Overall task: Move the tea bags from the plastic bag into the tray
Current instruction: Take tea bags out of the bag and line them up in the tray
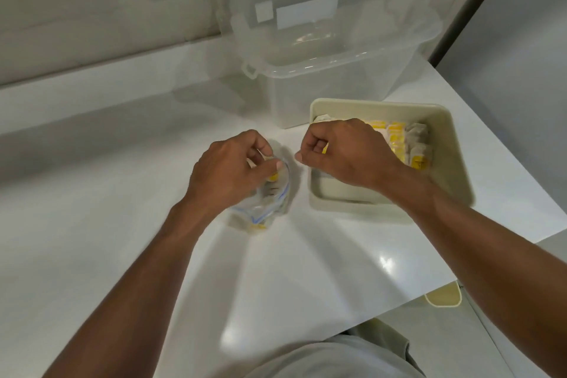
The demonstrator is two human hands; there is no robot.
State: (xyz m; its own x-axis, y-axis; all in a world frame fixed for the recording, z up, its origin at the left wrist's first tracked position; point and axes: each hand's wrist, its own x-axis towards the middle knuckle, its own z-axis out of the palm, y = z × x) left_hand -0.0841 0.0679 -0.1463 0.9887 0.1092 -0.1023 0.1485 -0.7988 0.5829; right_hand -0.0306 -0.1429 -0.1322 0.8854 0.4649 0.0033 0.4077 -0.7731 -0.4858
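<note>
My left hand (pixel 233 169) grips the top of a clear plastic bag (pixel 267 205) with a blue zip line, which lies crumpled on the white table; tea bags with yellow tags show inside it. My right hand (pixel 343 153) hovers with curled fingers over the left edge of the beige tray (pixel 454 163), just right of the bag. A bit of yellow shows under those fingers, and I cannot tell whether they hold it. A row of tea bags (pixel 411 144) with yellow tags stands along the tray's far side.
A large clear plastic box (pixel 322 70) with its lid raised stands behind the tray, against the wall. The table (pixel 122 193) ends just right of the tray and at the near right. A beige object (pixel 443 298) sits below the table's edge.
</note>
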